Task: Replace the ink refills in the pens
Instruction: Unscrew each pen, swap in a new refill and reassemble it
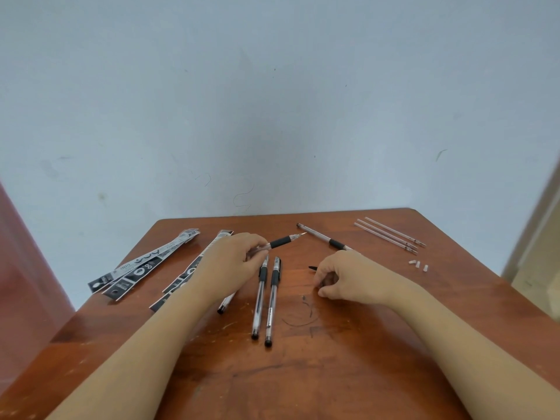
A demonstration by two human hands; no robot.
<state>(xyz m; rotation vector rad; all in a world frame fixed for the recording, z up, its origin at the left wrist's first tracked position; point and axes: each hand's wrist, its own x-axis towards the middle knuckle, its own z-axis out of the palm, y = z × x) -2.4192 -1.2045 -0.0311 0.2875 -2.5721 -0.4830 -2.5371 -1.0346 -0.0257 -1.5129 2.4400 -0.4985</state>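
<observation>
— Pens are lying all over the wooden table (333,374), aren't they? Where is each one sitting?

— Two capped pens (266,301) are lying side by side in the middle, nearly parallel, running toward the person. An uncapped pen (280,243) is being held by the left hand (233,262), its metal tip pointing right and away, its black grip sticking out past the fingers.

— How are those fingers closing?

— Thumb and fingers are pinching together on the clear barrel of that pen. The right hand (348,278) is resting on the table, fingers curling inward; a small black piece (312,267) is poking out just beside the fingertips, and I cannot tell whether they are gripping it.

— Anything else lying around?

— Another pen (325,240) is lying diagonally beyond the right hand, its near end disappearing behind the knuckles. One more pen (225,304) is peeking out from under the left forearm. Three thin refills (391,235) are lying together near the far right corner, with three small clear caps (418,264) just in front of them. Black-and-white refill packets (142,265) are fanning out on the left side, some running under the left wrist.
</observation>
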